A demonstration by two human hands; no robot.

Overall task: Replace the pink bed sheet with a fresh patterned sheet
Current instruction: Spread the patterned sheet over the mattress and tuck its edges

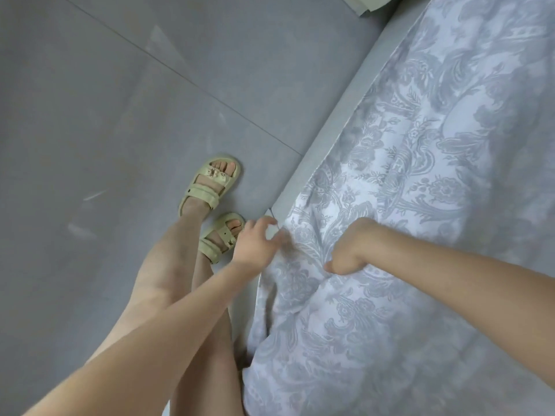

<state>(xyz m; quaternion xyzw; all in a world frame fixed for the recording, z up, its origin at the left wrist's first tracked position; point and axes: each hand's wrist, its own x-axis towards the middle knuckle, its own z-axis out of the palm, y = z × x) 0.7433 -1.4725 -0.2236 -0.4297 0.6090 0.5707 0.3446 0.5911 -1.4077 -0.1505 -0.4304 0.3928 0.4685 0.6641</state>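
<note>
Head view, looking steeply down.

Edges / room: the bed side [345, 97] shows as a plain grey band on a diagonal from upper right down to centre frame. The left half of the frame is open floor [120, 115], large grey tiles with thin grout lines and faint pale scuffs. The person stands just beside the bed; two bare legs run up from the lower edge to feet in pale green strapped sandals [210, 181], the second foot close to the bed side. A pale green object [372, 4] is cut off at the top edge; what it is cannot be told.

Task item: the patterned sheet [420, 175] lies over the bed and fills the right half of the frame. Its edge follows the grey band in the upper stretch. At lower centre it drapes past the bed side, next to the legs.

Grips: the left grip [255, 244] is at the sheet's edge, centre frame, fingers curled. Motion blur hides the fingertips, so I cannot tell whether it is grasping the cloth. The right grip [351, 250] is clenched on a bunch of the sheet, just inboard of the edge, and creases fan out from it.

Material: thin, soft cloth, white ground with a grey-blue floral damask print, rumpled near both grips and smoother toward the upper right.
</note>
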